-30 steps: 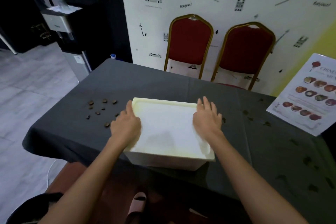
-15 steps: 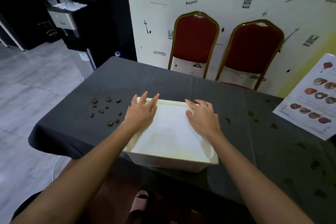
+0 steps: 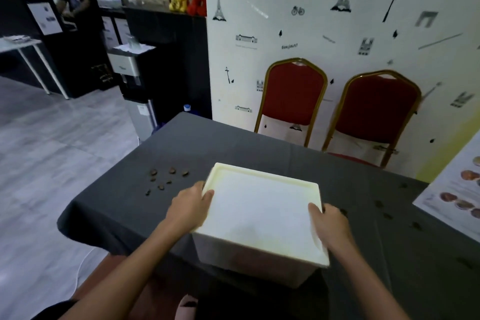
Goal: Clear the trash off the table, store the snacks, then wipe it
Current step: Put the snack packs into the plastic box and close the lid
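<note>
I have the white box (image 3: 262,218) gripped from both sides, with its lid on. My left hand (image 3: 189,209) is closed around the left edge, thumb hooked over the lid's rim and the fingers tucked under the side where I cannot see them. My right hand (image 3: 330,223) clamps the right edge the same way, thumb on top near the rim, fingers wrapped down the wall. The box sits at the near edge of the table (image 3: 233,148), its front corner jutting out past the edge toward me; I cannot tell whether its base is on the grey cloth or just off it. To the left of the box, well clear of my left hand, a scatter of small brown bits (image 3: 166,180) lies on the cloth. More dark spots (image 3: 384,212) dot the cloth to the right of my right hand. A printed menu sheet (image 3: 457,195) lies at the table's right edge. Behind the table two red chairs (image 3: 293,96) with gold frames stand side by side against a white wall.
</note>
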{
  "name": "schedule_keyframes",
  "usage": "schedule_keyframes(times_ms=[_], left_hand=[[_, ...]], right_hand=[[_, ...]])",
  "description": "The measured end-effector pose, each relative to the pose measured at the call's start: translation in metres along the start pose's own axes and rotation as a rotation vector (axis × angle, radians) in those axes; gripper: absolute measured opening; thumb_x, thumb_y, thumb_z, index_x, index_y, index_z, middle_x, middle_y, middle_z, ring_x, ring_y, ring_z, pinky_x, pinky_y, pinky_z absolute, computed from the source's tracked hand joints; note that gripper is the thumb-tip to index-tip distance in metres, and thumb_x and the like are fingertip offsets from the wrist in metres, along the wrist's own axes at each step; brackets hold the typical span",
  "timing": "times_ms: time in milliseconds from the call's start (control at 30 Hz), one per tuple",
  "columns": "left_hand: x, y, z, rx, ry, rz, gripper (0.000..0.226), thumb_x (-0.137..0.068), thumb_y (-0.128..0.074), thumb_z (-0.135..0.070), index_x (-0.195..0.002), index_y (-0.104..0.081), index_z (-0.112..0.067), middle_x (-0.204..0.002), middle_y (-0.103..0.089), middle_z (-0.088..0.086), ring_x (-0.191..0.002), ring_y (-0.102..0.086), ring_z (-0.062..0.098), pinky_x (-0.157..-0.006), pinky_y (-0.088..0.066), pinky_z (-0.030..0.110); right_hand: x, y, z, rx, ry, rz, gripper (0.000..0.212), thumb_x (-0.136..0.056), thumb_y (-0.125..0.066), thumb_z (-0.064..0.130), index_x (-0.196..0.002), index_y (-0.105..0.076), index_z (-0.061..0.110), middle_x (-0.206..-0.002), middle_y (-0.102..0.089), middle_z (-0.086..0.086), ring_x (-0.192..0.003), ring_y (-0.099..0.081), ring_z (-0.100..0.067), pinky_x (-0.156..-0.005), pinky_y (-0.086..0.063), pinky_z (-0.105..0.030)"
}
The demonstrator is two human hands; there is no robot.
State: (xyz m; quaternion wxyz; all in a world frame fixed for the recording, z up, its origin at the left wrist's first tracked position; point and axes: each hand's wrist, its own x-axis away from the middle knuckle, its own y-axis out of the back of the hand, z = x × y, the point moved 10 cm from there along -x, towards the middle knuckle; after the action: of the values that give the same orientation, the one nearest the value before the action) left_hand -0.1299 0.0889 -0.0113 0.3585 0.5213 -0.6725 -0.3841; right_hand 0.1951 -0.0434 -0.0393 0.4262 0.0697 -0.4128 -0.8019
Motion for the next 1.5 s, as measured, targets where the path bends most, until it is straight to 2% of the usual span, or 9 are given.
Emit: schedule_keyframes(times_ms=[233,400,633,933,1000,1067,1200,1400,1500], left_hand=[[-0.104,0.068,0.009,0.305,-0.018,-0.099,0.041,-0.090,-0.052,-0.039,-0.130,-0.047,-0.032,-0.104,-0.064,0.001,-0.083,-0.062,0.016,-0.058,-0.044,0.027],[-0.211,0.109,0.043,0.520,0.022,-0.147,0.034,-0.091,-0.052,-0.025,-0.125,-0.052,-0.027,-0.108,-0.065,0.005,-0.085,-0.065,0.022,-0.074,-0.057,0.039],[-0.342,0.125,0.089,0.373,-0.014,-0.111,0.039,-0.096,-0.046,-0.019,-0.135,-0.046,-0.019,-0.126,-0.059,0.012,-0.101,-0.057,0.027,-0.081,-0.047,0.036],[-0.405,0.086,0.116,0.238,-0.051,-0.061,0.038,-0.099,-0.037,-0.019,-0.138,-0.042,-0.020,-0.129,-0.058,0.015,-0.104,-0.055,0.029,-0.084,-0.042,0.038],[-0.403,0.081,0.114,0.076,-0.055,-0.053,0.044,-0.101,-0.032,-0.025,-0.145,-0.029,-0.021,-0.140,-0.047,0.018,-0.117,-0.050,0.033,-0.092,-0.041,0.043],[-0.395,0.075,0.110,-0.180,-0.056,-0.037,0.055,-0.100,-0.024,-0.039,-0.151,-0.010,-0.023,-0.158,-0.017,0.015,-0.143,-0.019,0.035,-0.114,-0.019,0.050],[-0.361,0.047,0.067,-0.314,-0.248,-0.006,0.067,-0.095,-0.012,-0.055,-0.151,0.001,-0.019,-0.160,0.007,0.010,-0.147,0.010,0.027,-0.115,0.011,0.048],[-0.339,0.033,0.030,-0.282,-0.322,-0.015,0.064,-0.097,-0.015,-0.047,-0.151,-0.001,-0.017,-0.161,0.002,0.007,-0.148,0.004,0.026,-0.119,0.002,0.046],[-0.329,0.033,0.025,-0.245,-0.342,-0.056,0.062,-0.097,-0.017,-0.044,-0.151,-0.012,-0.014,-0.160,-0.009,0.009,-0.148,-0.003,0.026,-0.119,0.000,0.047]], right_hand=[[-0.050,-0.001,0.101,-0.115,0.115,0.035,0.022,-0.095,-0.045,0.028,-0.112,-0.055,0.019,-0.092,-0.063,0.002,-0.078,-0.061,-0.012,-0.055,-0.042,-0.027],[-0.102,-0.035,0.202,-0.179,0.219,0.041,0.034,-0.096,-0.048,0.023,-0.129,-0.050,0.019,-0.117,-0.063,-0.002,-0.097,-0.060,-0.019,-0.073,-0.047,-0.033],[-0.175,-0.110,0.297,-0.225,0.192,0.076,0.045,-0.095,-0.050,0.013,-0.139,-0.043,0.021,-0.130,-0.059,-0.005,-0.113,-0.058,-0.024,-0.093,-0.051,-0.045],[-0.223,-0.163,0.299,-0.132,0.068,0.004,0.052,-0.097,-0.044,0.013,-0.146,-0.033,0.024,-0.128,-0.058,-0.008,-0.097,-0.055,-0.019,-0.067,-0.044,-0.026],[-0.222,-0.166,0.298,-0.051,0.076,-0.034,0.058,-0.099,-0.040,0.018,-0.152,-0.018,0.027,-0.134,-0.047,-0.012,-0.101,-0.052,-0.021,-0.076,-0.044,-0.029],[-0.216,-0.170,0.309,0.183,0.142,-0.100,0.060,-0.101,-0.035,0.023,-0.153,-0.006,0.023,-0.150,-0.025,-0.015,-0.122,-0.042,-0.027,-0.094,-0.043,-0.037],[-0.194,-0.196,0.312,0.283,0.131,-0.120,0.062,-0.102,-0.028,0.038,-0.153,-0.002,0.015,-0.161,0.013,-0.007,-0.149,0.002,-0.028,-0.115,-0.024,-0.045],[-0.173,-0.195,0.297,0.169,0.192,-0.147,0.063,-0.102,-0.025,0.041,-0.153,0.003,0.018,-0.162,0.006,0.001,-0.145,-0.021,-0.023,-0.106,-0.042,-0.043],[-0.161,-0.188,0.283,0.095,0.219,-0.118,0.061,-0.102,-0.021,0.042,-0.153,0.002,0.018,-0.162,-0.005,-0.002,-0.145,-0.021,-0.022,-0.111,-0.035,-0.041]])
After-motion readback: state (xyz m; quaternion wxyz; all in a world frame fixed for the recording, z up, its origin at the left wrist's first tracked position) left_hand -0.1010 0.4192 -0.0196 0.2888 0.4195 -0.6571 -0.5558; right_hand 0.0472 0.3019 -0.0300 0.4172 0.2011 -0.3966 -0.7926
